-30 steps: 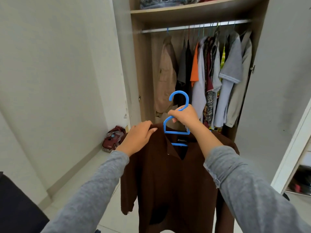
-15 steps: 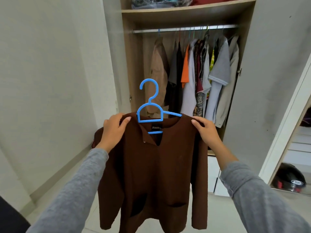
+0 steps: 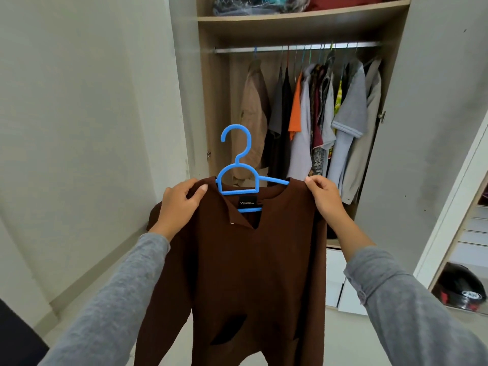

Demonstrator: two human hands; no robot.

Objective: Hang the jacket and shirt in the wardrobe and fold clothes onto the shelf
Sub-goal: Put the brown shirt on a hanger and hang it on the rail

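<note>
A brown shirt (image 3: pixel 250 260) is held up in the air in front of the open wardrobe (image 3: pixel 211 101), below the level of the rail (image 3: pixel 290 48) and clear of the clothes hung there. Its long axis runs up and down, with the collar at the top and the hem cut off by the bottom edge of the view. The front is turned toward the camera.

The shirt is carried on a blue hanger (image 3: pixel 237 192). The hook stands upright above the collar, with its open side to the left. The hanger's right arm is left bare between the neckline and the shoulder seam. The opposite shoulder is seen sagging lower, behind the wrist.

The cloth is a dark, matt brown with a fine texture. An open V neck is seen, with a black label (image 3: pixel 248 203) inside the back of the collar and a small bright stud on the placket. A darker patch is seen low on the front.

The left hand (image 3: pixel 179 204) is closed over the shoulder of the shirt, its grip formed by fingers behind the cloth and the thumb laid on the front. The right hand (image 3: pixel 324 196) is held in a narrow grip, the shoulder edge being pinched between thumb and fingers at the end of the hanger's arm.

On the rail, a tan jacket (image 3: pixel 253 114) is hung alone at the left. Dark, orange and grey garments (image 3: pixel 348 112) are packed together to its right. Bundled clothes are stored on the shelf (image 3: pixel 303 15) above. A dark helmet (image 3: pixel 459 289) is seen at lower right.
</note>
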